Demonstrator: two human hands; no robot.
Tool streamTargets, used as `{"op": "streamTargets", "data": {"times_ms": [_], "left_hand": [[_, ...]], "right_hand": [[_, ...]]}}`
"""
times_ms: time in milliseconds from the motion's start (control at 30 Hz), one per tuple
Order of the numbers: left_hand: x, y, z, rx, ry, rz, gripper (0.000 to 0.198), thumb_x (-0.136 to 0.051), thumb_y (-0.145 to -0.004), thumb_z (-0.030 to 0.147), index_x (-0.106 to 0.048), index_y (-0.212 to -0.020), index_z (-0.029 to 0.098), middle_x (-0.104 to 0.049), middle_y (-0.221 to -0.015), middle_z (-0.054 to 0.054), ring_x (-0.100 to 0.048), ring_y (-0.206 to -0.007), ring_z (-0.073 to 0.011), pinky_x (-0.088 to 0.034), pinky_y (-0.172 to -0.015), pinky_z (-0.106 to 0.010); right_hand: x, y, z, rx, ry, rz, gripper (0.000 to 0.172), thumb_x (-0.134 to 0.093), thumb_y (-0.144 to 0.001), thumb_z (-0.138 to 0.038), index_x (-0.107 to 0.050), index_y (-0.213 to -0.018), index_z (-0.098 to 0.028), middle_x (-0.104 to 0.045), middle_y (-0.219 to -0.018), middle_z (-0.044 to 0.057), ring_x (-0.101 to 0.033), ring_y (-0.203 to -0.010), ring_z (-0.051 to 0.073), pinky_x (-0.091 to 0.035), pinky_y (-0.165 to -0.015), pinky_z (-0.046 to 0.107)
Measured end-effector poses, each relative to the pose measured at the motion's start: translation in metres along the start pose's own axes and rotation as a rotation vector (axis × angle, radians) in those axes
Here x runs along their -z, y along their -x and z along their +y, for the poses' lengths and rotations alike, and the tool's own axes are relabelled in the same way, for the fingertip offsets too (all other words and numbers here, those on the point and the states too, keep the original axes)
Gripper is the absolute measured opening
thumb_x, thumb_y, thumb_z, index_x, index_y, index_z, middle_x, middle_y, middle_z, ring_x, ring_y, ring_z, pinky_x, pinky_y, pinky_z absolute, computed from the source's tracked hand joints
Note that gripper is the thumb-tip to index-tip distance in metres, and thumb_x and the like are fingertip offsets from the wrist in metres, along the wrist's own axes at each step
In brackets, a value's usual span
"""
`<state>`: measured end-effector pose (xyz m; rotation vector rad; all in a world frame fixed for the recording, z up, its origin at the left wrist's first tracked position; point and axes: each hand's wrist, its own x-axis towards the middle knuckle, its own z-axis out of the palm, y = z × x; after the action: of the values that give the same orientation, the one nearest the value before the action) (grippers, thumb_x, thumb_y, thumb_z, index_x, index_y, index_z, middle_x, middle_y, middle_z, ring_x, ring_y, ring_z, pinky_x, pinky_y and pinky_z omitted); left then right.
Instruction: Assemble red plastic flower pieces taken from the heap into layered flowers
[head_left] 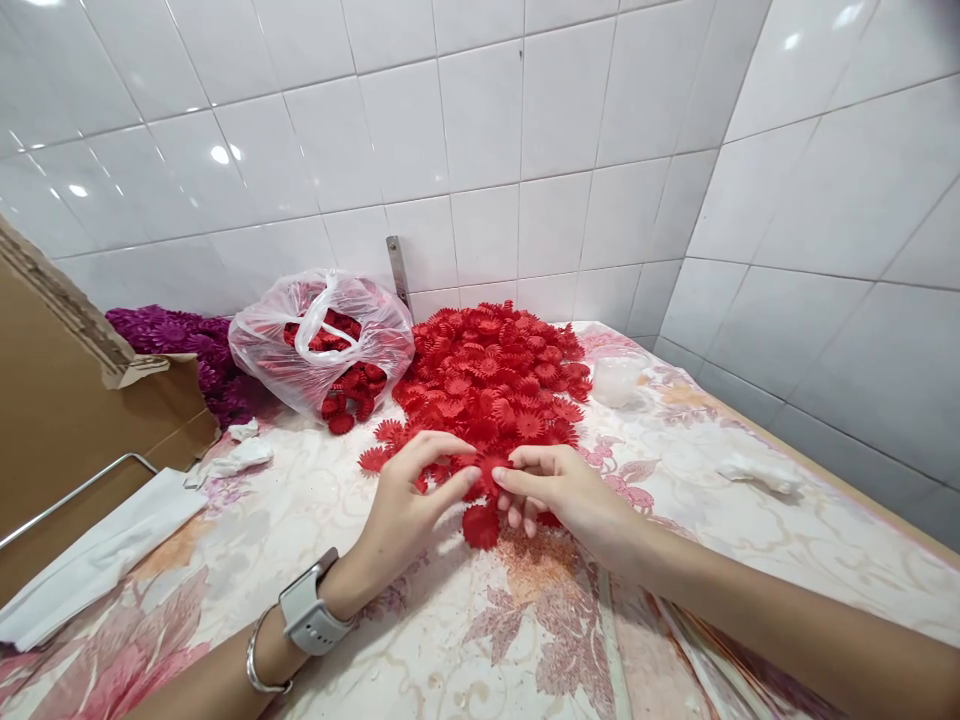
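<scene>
A red artificial flower (491, 468) with a jagged edge is between my two hands, in front of a big heap of similar red flowers (487, 370). My right hand (551, 492) pinches its right side between thumb and fingers, the other fingers curled beneath. On its left side, the thumb and forefinger of my left hand (424, 485) close around the edge; the contact is partly hidden. Just below the hands, another red flower piece (480, 526) shows against the tablecloth. My left wrist wears a watch (313, 605) and a bangle (259, 655).
Left of the heap stands a knotted clear plastic bag (322, 345) of red flowers. Purple flowers (184, 350) lie behind a cardboard box (90, 420). A translucent tub (619, 378) and crumpled white tissue (759, 472) are on the right of the floral tablecloth (420, 640). Tiled walls (480, 130) bound the back.
</scene>
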<state>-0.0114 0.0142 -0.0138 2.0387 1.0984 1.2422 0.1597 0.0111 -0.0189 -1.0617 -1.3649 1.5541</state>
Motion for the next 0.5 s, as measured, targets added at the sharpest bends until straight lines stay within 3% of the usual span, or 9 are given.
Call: {"op": "streamTargets", "data": {"times_ms": [167,400,500], "left_hand": [[-0.0078,0.0046,-0.0023,0.215,0.319,-0.150,0.013,-0.062,-0.074,0.023,-0.062,-0.086,0.018,-0.064,-0.088,-0.003,-0.061,-0.082,-0.0152,-0.047,-0.076,-0.027],[-0.0109,0.0045,-0.0044,0.439,0.518,-0.159,0.016,-0.069,-0.066,0.022,-0.063,-0.080,0.016,-0.068,-0.078,-0.003,-0.062,-0.075,-0.0141,-0.048,-0.068,-0.024],[-0.0093,0.0038,-0.0039,0.463,0.505,-0.134,0.013,-0.069,-0.066,0.022,-0.066,-0.077,0.015,-0.069,-0.076,-0.003,-0.062,-0.071,-0.0139,-0.047,-0.066,-0.024]], "right_hand": [[-0.0007,0.0003,0.0023,0.014,0.017,0.004,0.027,-0.062,-0.071,-0.038,-0.052,-0.059,-0.016,-0.055,-0.050,-0.002,-0.051,-0.043,0.008,-0.038,-0.043,0.020],[-0.0029,0.0032,-0.0016,0.034,0.061,0.002,0.025,-0.060,-0.073,-0.035,-0.052,-0.060,-0.016,-0.055,-0.050,-0.003,-0.050,-0.045,0.008,-0.033,-0.042,0.019],[-0.0037,0.0042,-0.0042,0.008,0.064,-0.023,0.019,-0.058,-0.074,-0.032,-0.056,-0.067,-0.014,-0.059,-0.056,-0.001,-0.053,-0.049,0.008,-0.034,-0.043,0.019]]}}
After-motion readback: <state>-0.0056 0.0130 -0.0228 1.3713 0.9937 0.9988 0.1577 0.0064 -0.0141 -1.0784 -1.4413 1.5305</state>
